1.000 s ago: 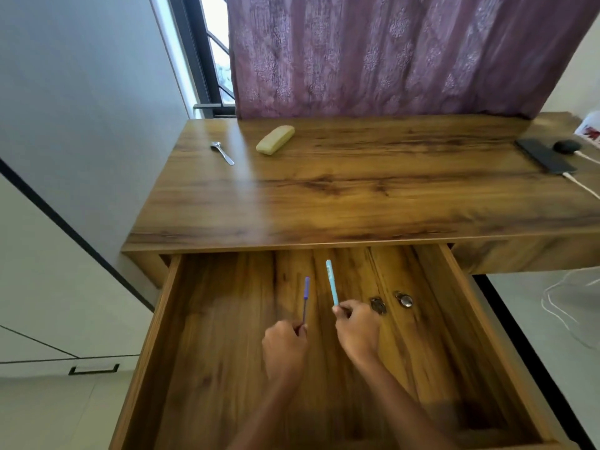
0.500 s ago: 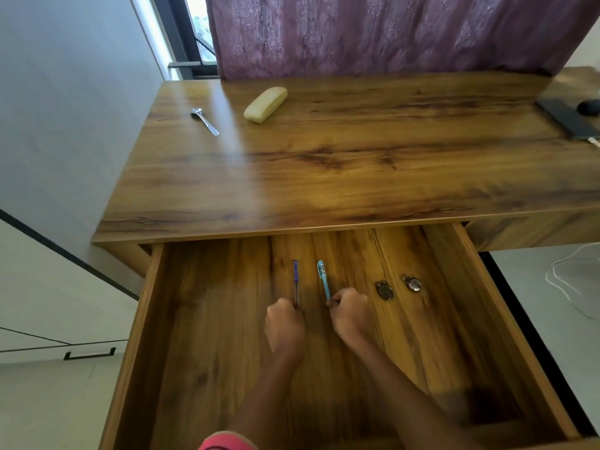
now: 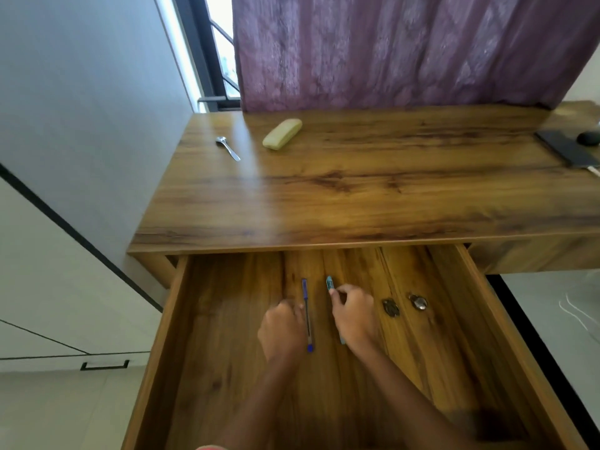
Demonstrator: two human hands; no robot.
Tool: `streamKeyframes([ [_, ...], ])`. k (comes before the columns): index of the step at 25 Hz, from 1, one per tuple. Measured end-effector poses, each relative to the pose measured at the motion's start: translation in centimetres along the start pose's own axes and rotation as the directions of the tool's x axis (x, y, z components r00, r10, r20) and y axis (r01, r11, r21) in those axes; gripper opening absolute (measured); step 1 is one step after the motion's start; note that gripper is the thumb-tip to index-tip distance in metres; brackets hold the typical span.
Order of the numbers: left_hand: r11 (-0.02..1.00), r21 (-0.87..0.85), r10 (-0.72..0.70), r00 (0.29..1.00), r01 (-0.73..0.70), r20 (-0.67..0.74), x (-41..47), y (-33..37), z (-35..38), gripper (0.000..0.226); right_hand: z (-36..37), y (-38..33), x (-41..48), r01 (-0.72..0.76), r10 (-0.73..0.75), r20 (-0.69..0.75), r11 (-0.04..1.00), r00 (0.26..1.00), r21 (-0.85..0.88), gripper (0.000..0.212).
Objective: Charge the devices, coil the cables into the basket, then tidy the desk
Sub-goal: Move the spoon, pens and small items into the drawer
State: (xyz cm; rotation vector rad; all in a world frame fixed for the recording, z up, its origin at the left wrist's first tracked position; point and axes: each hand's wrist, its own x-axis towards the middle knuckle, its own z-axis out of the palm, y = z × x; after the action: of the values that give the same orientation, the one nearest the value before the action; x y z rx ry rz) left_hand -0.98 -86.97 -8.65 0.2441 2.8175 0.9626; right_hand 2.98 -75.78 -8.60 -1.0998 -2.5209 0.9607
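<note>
Both pens are lying flatter now than a second ago, when they were tipped up out of the fists; the blue pen (image 3: 307, 315) is resting along the drawer (image 3: 224, 319) floor, and the view is swinging back up to show more curtain (image 3: 406, 50). The left hand (image 3: 283, 329) is sitting just beside that slim, dark-capped pen, its fingers curled loosely with the tips touching the barrel's side, not wrapped around it. The right hand (image 3: 355, 315) is closing thumb and forefinger on the turquoise pen (image 3: 330, 283), whose upper end is poking out beyond the fingertips while its lower tip is showing below the palm. Two small round metal pieces (image 3: 404, 305) are lying right of the right hand, apart from it. Up on the glossy wood-grain desk (image 3: 357, 196), a steel spoon (image 3: 228, 148) and a pale rounded case (image 3: 282, 133) are sitting at the far left, and a dark flat phone (image 3: 566, 147) with a white cable (image 3: 594, 170) is lying at the right edge.
</note>
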Motion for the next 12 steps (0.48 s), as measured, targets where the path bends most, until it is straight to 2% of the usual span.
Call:
streamKeyframes([
  [4, 0.99, 0.025, 0.142, 0.963, -0.14, -0.227, 2.3, 1.6, -4.5, 0.022, -2.8, -5.2, 1.6, 0.221, -0.211, -0.108, 0.971, 0.972, 0.091, 0.024],
  [6, 0.987, 0.053, 0.163, 0.936, -0.154, -0.313, 4.4, 3.1, -7.1, 0.024, -3.9, -8.3, 3.3, 0.282, -0.267, -0.146, 0.954, 0.953, 0.1, 0.024],
  [9, 0.988, 0.07, 0.151, 0.92, -0.134, -0.363, 9.1, 5.5, -10.6, 0.024, -4.3, -13.0, 7.3, 0.305, -0.289, -0.174, 0.949, 0.941, 0.077, 0.025],
  [12, 0.987, 0.091, 0.158, 0.921, -0.134, -0.355, 15.3, 6.9, -12.8, 0.024, -3.4, -16.5, 12.3, 0.306, -0.29, -0.192, 0.95, 0.938, 0.057, 0.024],
])
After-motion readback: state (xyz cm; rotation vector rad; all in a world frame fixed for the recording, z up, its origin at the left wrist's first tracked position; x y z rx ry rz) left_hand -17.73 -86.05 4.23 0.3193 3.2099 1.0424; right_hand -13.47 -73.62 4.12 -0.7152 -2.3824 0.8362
